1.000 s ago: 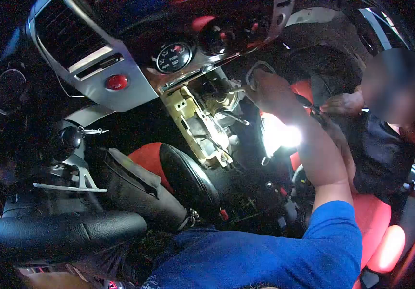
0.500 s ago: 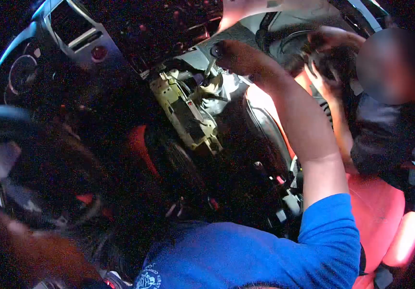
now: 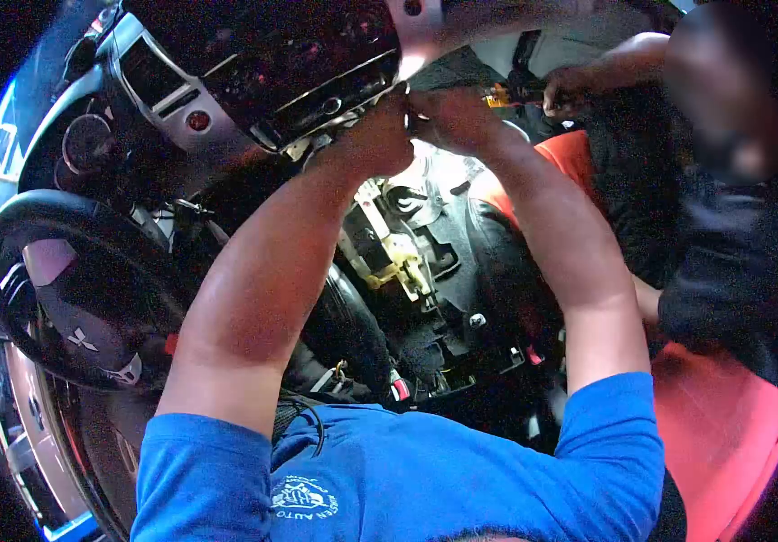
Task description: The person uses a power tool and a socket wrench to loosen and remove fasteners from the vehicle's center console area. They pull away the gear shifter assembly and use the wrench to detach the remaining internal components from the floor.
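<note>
Below the lower edge of the dashboard panel (image 3: pixel 330 108), my two hands are close together. My left hand (image 3: pixel 382 137) is curled, its fingertips in shadow. Beside it, my right hand (image 3: pixel 452 117) is bent inward with closed fingers. What either one grips is too dark and small to make out. Under them lies the opened centre console, with a pale yellow metal bracket (image 3: pixel 400 257) and brightly lit parts around it.
A steering wheel (image 3: pixel 77 203) stands at left. On the right sits another person, whose hand (image 3: pixel 561 95) is near a yellow-orange item (image 3: pixel 497 94). There is a red seat (image 3: pixel 723 415) at lower right. A black floor tunnel (image 3: pixel 479 307) runs below my arms.
My left arm has come up from the lower left, bringing its hand beside my right one. My right hand has shifted slightly right and down. The other person's arms have moved apart.
</note>
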A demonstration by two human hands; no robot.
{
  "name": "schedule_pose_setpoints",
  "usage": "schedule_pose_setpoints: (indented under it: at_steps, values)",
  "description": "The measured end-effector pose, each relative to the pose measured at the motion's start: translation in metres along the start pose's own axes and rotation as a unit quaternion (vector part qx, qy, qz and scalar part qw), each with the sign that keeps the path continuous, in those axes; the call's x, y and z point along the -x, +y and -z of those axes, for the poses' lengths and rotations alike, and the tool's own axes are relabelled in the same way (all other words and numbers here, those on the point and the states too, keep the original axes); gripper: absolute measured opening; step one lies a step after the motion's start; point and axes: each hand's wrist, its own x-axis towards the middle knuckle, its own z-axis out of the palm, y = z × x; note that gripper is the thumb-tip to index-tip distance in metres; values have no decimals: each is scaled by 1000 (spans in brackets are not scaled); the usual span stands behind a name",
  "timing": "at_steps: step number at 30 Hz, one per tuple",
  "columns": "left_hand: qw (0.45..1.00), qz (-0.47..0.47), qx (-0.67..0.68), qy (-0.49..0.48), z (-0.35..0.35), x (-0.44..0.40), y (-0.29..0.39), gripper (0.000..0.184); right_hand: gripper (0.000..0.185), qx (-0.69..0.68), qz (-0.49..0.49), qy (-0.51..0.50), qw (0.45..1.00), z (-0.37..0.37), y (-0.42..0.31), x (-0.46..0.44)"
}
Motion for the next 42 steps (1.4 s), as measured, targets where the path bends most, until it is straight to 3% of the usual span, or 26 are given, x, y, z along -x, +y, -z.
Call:
schedule_pose_setpoints:
  at_steps: [2,3,4,5,6,7,9,10,12,14,16,20,21,22,24,26,27,29,30,32,35,36,37,39,42]
  values:
    - [996,-11,42,-75,-14,-10,-20,34,41,-30,4,-12,999,10,5,8]
    - [978,-82,-106,-159,-9,-12,-18,30,41,-61,-3,4,998,24,2,22]
    - [925,-151,-250,-241,3,-17,-13,27,43,-117,-56,-4,992,11,22,30]
    - [906,-171,-298,-247,6,-16,-12,25,42,-96,-13,-1,995,34,9,47]
    - [885,-192,-343,-251,6,-15,-13,23,43,-174,-83,-95,977,31,15,47]
    - [921,-166,-301,-182,6,-13,-12,23,43,-247,-150,-187,939,27,22,48]
    - [970,-110,-214,-35,0,-8,-15,25,41,-493,-164,-95,849,-2,17,72]
    - [979,-145,-124,-72,-16,-14,-30,18,40,-603,-164,-46,779,-14,17,78]
    - [967,-202,59,-143,-67,-27,-78,25,39,-550,-180,-62,813,-21,24,72]
    - [976,-158,10,-149,-58,-33,-75,19,35,-473,-200,-95,853,-6,12,61]
    - [982,-107,-37,-152,-35,-43,-65,16,35,-525,-198,-88,823,-1,11,64]
    - [932,-186,-274,-149,-31,-50,-62,18,36,-599,-212,-15,772,-41,28,75]
    - [943,-141,-271,-136,-28,-48,-56,19,35,-603,-220,8,767,-46,28,77]
    - [940,-140,-271,-151,-27,-45,-51,20,35,-570,-172,-13,803,-50,34,74]
    - [925,-171,-281,-192,-30,-47,-57,20,35,-521,-212,-53,825,-25,10,70]
    - [928,-126,-274,-219,-22,-54,-55,21,37,-491,-219,-56,841,-9,5,66]
    - [942,-49,-249,-218,-13,-51,-35,22,39,-495,-210,-42,842,-9,7,66]
    - [969,0,-174,-174,-1,-42,-15,30,45,-314,-150,-48,936,-3,9,62]
    - [981,13,-99,-168,2,-38,-18,33,48,-200,-130,1,971,-6,3,57]
    - [985,35,48,-161,-1,-21,-30,42,50,-128,-123,-34,983,-6,-12,35]
    - [991,-59,111,-49,-48,-2,-72,47,48,-41,-123,-46,990,-11,-33,6]
    - [961,-9,274,-50,-36,4,-61,44,47,-52,-72,6,996,-18,-28,2]
    - [974,35,220,-39,-27,8,-47,43,45,-62,-20,58,996,-24,-22,1]
    - [986,123,107,-22,-5,10,-23,39,34,-57,-10,75,995,-10,-29,1]
    - [990,88,76,-80,12,3,-22,32,30,-76,-29,44,996,-2,-29,0]
